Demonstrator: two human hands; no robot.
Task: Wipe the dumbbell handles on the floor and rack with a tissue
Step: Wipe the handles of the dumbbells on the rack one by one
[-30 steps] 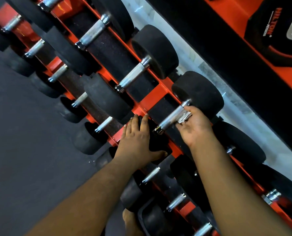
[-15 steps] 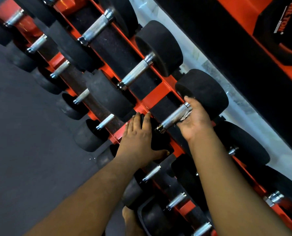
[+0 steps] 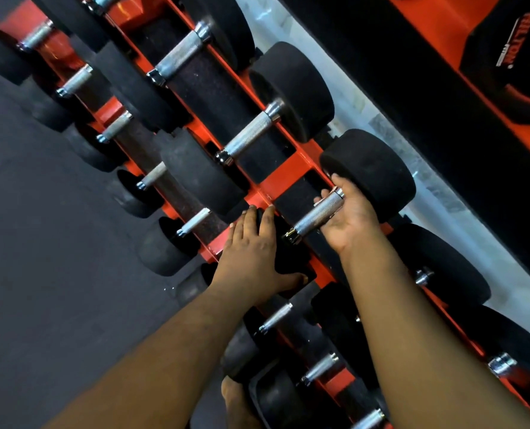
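My right hand (image 3: 348, 216) cups under the knurled chrome dumbbell handle (image 3: 318, 215) on the orange steel rack (image 3: 284, 176), palm up, fingers curling over its far end beside the black rubber head (image 3: 370, 171); a scrap of white tissue (image 3: 330, 192) peeks out at the fingertips, so I judge the grip is pinching tissue against metal to wipe the underside; my left hand (image 3: 251, 252) lies flat, fingers spread, on the near black head (image 3: 288, 249), probably to stop the dumbbell rolling.

The tissue is hidden — the right hand (image 3: 348, 216) cups under the handle (image 3: 318, 215), covering it.
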